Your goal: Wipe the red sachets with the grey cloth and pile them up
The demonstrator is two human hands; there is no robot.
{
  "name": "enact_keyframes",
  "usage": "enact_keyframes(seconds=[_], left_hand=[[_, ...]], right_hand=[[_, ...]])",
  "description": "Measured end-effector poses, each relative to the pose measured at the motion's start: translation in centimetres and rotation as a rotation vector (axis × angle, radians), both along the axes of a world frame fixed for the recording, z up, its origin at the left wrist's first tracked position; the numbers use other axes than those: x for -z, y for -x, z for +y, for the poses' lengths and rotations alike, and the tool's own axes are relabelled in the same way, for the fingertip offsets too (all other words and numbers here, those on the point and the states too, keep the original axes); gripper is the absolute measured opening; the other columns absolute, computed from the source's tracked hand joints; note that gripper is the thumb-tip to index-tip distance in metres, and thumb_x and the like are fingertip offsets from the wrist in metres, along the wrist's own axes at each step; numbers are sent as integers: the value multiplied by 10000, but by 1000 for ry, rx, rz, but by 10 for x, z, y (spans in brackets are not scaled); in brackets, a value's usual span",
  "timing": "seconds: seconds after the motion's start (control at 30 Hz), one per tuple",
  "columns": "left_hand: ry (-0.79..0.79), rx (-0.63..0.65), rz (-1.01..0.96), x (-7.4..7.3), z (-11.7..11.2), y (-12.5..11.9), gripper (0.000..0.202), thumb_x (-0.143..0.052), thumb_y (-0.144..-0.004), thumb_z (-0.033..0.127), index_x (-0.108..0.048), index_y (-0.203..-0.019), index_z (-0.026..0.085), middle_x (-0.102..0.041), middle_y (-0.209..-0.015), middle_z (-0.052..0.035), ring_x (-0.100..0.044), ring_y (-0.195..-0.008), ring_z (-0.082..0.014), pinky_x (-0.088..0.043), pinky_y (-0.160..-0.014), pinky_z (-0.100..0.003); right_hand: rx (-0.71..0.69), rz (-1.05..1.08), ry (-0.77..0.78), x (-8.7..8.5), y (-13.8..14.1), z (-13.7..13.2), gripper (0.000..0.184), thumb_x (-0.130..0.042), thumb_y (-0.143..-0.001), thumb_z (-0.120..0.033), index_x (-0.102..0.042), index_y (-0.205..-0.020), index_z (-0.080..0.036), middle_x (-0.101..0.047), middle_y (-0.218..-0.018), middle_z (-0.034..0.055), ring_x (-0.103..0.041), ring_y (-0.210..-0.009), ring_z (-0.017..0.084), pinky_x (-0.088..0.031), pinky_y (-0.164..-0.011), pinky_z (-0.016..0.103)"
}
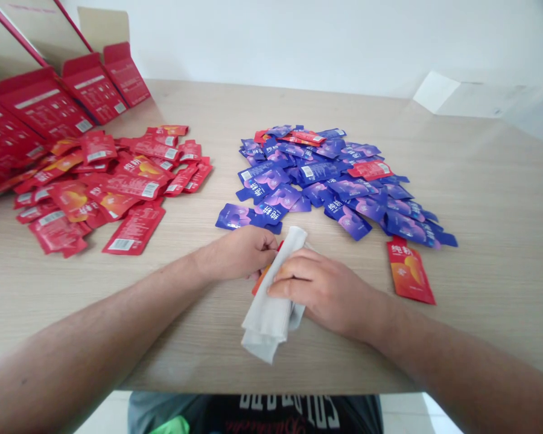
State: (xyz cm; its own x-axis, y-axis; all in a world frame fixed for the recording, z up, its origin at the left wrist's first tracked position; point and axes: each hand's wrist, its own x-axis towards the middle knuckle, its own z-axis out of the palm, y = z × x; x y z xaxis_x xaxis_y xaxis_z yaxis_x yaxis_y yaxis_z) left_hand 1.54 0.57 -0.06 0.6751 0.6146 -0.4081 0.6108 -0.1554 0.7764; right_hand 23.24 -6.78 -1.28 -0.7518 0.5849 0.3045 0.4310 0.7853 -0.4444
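My left hand (238, 253) pinches the top end of an orange-red sachet (261, 280), which is mostly hidden between my hands. My right hand (323, 292) presses a folded white cloth (269, 316) over that sachet. A heap of blue-purple sachets (317, 181) lies just beyond my hands, and its nearest pieces are close to my left fingers. Farther left is a heap of red and orange sachets (108, 181). A lone orange-red sachet (409, 271) lies flat to the right of my right hand.
Open red cartons (49, 105) stand in a row at the back left of the light wood table (489, 319). A pale sheet (461, 96) lies at the back right. The table's near edge runs just above my dark shirt.
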Motion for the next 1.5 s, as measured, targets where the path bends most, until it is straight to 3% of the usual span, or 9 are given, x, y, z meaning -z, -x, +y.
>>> enact_keyframes(seconds=[0.23, 0.4, 0.6, 0.8, 0.97, 1.13, 1.3, 1.43, 1.5], left_hand=[[16, -92, 12, 4, 0, -2, 226, -524, -942, 371, -638, -855, 196, -646, -641, 30, -631, -519, -112, -497, -463, -198], [-18, -41, -11, 4, -3, -3, 268, -505, -946, 385, -643, -819, 194, -651, -648, 15, -634, -535, -118, -479, -459, -200], [-47, -87, 6, 7, -2, -3, 199, -514, -927, 337, -635, -853, 197, -639, -623, 24, -617, -503, -111, -433, -428, -187], [29, -75, -19, -1, -4, -5, 201, -534, -927, 323, -634, -814, 190, -654, -626, 20, -620, -516, -105, -473, -465, -189], [29, -132, -5, 3, -3, -4, 152, -549, -919, 321, -613, -851, 201, -645, -618, 32, -630, -511, -115, -490, -463, -204], [19, -80, 5, 0, -5, -4, 189, -519, -947, 336, -615, -863, 196, -673, -658, 16, -661, -552, -124, -515, -496, -213], [50, -84, 16, -1, -5, -4, 173, -523, -944, 326, -615, -885, 193, -677, -670, 17, -652, -548, -115, -509, -488, -198], [51, -54, -5, -2, -4, -3, 163, -523, -936, 299, -624, -862, 193, -655, -653, 29, -630, -532, -94, -503, -491, -177], [53, -49, -3, -1, -4, -3, 166, -523, -933, 304, -625, -861, 195, -660, -656, 28, -633, -532, -94, -499, -488, -174]], right_hand=[[141, 50, -34, 2, -6, 6, 258, -635, -952, -110, -728, -1182, -181, -704, -1137, 94, -593, -1114, 262, -509, -1006, 451], [-5, 19, -53, -3, 6, -5, 234, -568, -1029, -204, -736, -1192, -198, -710, -1152, 64, -581, -1114, 232, -499, -1032, 408], [112, 32, -47, -3, 3, -5, 244, -600, -1003, -174, -738, -1202, -194, -680, -1133, 85, -555, -1118, 254, -499, -1014, 431], [-54, -11, -21, -4, 6, -9, 251, -565, -1036, -231, -738, -1217, -255, -678, -1155, 64, -570, -1117, 241, -508, -996, 409], [91, 76, -39, -1, -5, 3, 258, -623, -968, -125, -745, -1177, -215, -680, -1118, 91, -592, -1094, 249, -520, -972, 441], [-76, 1, 31, -8, -8, 2, 244, -631, -957, -121, -740, -1157, -211, -701, -1119, 73, -607, -1090, 233, -510, -1006, 424], [141, 36, 35, -6, -13, 6, 325, -614, -861, -2, -721, -1121, -165, -678, -1114, 101, -601, -1095, 260, -518, -982, 451], [35, 38, 27, -2, -12, 7, 339, -606, -855, -4, -710, -1127, -179, -666, -1143, 100, -593, -1129, 262, -516, -1007, 449], [60, 58, 27, -2, -12, 7, 350, -605, -852, -1, -704, -1131, -187, -656, -1166, 102, -595, -1139, 261, -520, -1009, 446]])
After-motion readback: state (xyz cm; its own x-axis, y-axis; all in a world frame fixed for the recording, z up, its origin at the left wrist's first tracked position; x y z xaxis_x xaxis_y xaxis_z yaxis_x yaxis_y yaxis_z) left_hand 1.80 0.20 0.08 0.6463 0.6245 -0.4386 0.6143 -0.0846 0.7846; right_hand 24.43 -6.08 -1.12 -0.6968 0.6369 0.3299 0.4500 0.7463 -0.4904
